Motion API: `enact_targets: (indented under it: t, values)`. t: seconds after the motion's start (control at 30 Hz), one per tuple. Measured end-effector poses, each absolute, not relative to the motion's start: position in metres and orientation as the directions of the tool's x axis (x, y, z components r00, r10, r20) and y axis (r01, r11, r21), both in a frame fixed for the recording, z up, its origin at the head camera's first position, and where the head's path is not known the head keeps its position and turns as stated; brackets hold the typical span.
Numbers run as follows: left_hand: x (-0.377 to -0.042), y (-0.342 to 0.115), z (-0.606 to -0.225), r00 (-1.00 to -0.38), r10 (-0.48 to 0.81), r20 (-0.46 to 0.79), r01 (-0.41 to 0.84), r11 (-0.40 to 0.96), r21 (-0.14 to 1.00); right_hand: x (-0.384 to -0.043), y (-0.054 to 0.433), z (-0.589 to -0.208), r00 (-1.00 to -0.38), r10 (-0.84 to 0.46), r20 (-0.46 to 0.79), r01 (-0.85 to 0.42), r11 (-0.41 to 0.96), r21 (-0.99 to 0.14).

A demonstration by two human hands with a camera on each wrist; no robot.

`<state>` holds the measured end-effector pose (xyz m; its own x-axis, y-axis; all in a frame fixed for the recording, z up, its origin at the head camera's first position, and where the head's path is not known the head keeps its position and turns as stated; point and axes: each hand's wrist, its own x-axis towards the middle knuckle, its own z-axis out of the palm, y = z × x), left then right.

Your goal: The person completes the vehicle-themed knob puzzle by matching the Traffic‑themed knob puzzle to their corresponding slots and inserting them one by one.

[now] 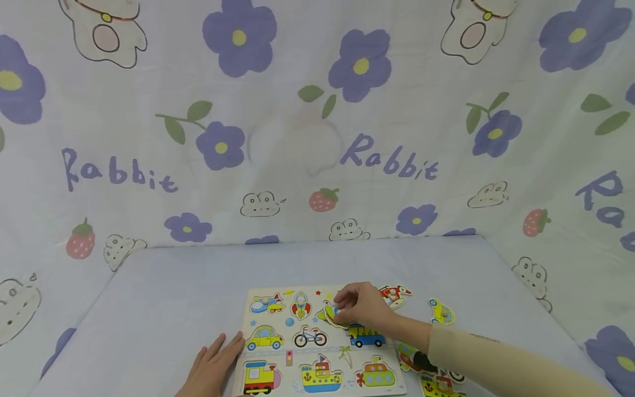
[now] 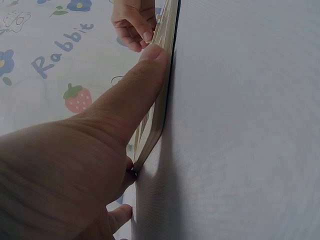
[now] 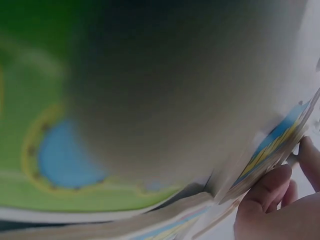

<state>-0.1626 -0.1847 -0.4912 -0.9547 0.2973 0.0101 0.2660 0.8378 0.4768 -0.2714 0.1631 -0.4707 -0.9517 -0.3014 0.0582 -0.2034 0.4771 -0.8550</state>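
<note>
A pale wooden peg puzzle board with printed vehicles lies at the table's front. Over its upper right part, my right hand pinches a small yellow-green puzzle piece between thumb and fingers. The piece is tilted and partly hidden by the fingers. In the right wrist view the fingertips are at a knob beside a blue and yellow piece edge. At the board's left edge rests my left hand, fingers extended. In the left wrist view its thumb lies along the board's side.
Right of the board lie loose pieces: a red one, a yellow car-like one, a green one and a boat, partly under the right forearm. A large green piece is close to the right wrist camera. Printed cloth hangs behind the table.
</note>
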Motion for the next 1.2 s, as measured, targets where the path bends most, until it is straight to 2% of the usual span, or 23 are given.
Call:
enact_targets:
  t: [0.17,0.43,1.03,1.2]
  values:
    - [-0.162,-0.185,-0.493,-0.956,0.292,0.029,0.270,0.836,0.477,-0.270,0.161,-0.470,-0.967,-0.253,0.041,-0.158,0.460,-0.874]
    - [-0.160,-0.185,-0.491,-0.956,0.293,0.029,0.268,0.828,0.492,-0.267,0.158,-0.465,-0.958,-0.287,-0.001,-0.117,0.393,-0.912]
    - [-0.163,-0.186,-0.494,-0.952,0.305,0.030,0.279,0.823,0.495,-0.270,0.146,-0.465,-0.979,-0.204,0.012,-0.100,0.428,-0.898]
    - [-0.164,-0.185,-0.493,-0.957,0.290,0.005,0.252,0.824,0.508,-0.270,0.144,-0.460,-0.986,-0.167,-0.029,-0.046,0.426,-0.903]
